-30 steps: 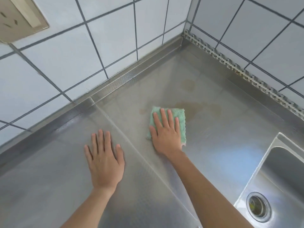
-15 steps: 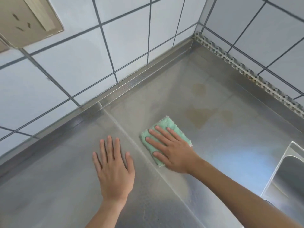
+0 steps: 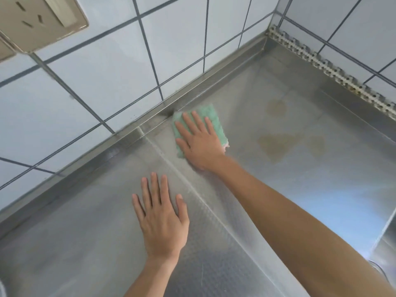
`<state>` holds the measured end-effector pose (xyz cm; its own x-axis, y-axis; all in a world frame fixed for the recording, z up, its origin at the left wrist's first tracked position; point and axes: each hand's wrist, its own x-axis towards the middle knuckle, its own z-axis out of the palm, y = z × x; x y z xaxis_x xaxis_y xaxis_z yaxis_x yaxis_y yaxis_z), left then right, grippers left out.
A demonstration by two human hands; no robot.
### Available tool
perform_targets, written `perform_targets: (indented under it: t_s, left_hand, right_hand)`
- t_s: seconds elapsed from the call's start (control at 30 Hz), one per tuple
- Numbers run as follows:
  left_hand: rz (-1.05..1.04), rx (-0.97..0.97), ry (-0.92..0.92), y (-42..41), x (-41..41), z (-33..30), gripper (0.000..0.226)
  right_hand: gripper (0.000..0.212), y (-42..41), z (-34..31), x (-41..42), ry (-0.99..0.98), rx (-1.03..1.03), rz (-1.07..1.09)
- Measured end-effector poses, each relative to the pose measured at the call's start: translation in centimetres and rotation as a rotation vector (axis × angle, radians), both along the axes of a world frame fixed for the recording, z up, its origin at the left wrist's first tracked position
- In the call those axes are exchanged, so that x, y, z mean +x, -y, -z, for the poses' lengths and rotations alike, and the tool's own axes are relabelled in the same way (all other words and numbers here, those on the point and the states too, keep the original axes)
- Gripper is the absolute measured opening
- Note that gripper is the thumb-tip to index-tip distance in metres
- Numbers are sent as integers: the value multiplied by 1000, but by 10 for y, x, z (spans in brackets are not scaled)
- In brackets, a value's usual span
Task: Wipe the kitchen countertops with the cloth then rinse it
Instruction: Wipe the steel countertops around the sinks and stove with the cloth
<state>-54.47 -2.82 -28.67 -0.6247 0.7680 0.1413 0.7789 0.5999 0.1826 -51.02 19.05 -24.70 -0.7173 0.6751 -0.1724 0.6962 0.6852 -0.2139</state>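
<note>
A beige wall socket (image 3: 40, 20) is sitting at the upper left on the white tiled wall (image 3: 90, 82) with dark grout, while a perforated metal strip (image 3: 327, 69) is running along the foot of the right-hand wall and showing rusty discolouration in places.

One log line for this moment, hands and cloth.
right hand flat on green cloth by back wall | left hand flat on countertop | brown stains unwiped
</note>
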Motion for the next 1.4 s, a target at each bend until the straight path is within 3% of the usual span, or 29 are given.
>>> perform_targets:
  t_s: [0.1,0.23,0.33,0.43,0.5,0.63,0.8,0.9,1.03,1.2,1.3,1.4]
  left_hand:
    - [2,-4,10,1,0,-2,63]
    - [3,3,27,1,0,-5,62]
    - [-5,8,49,-1,2,-10,62]
    - [-11,4,78,-2,5,-16,63]
    - [-9,5,93,-1,6,-18,64]
    - [-6,18,118,0,5,-20,65]
    - [-7,-25,163,-3,7,-26,61]
    - [-23,-14,246,-15,13,-33,50]
    - [167,-3,279,-47,50,-44,47]
    - [167,50,469,-92,100,-53,50]
    - [135,27,472,-102,109,-51,51]
    - [180,31,391,-99,105,-49,57]
  right_hand:
    - [56,46,2,58,-35,-22,-242]
    - [55,69,-2,162,20,20,-335]
    - [56,52,-8,202,63,30,-168]
    - [57,38,-9,167,72,33,180]
    - [57,40,-8,126,71,13,274]
    - [57,83,-4,98,44,-1,85]
    - [56,148,-1,183,-36,-35,-81]
    - [56,143,-1,259,-14,-6,-59]
    - [58,97,-4,316,34,-9,139]
    - [57,45,2,249,1,-62,559]
    - [56,58,3,198,-22,-38,428]
    - [54,89,3,209,-37,23,204]
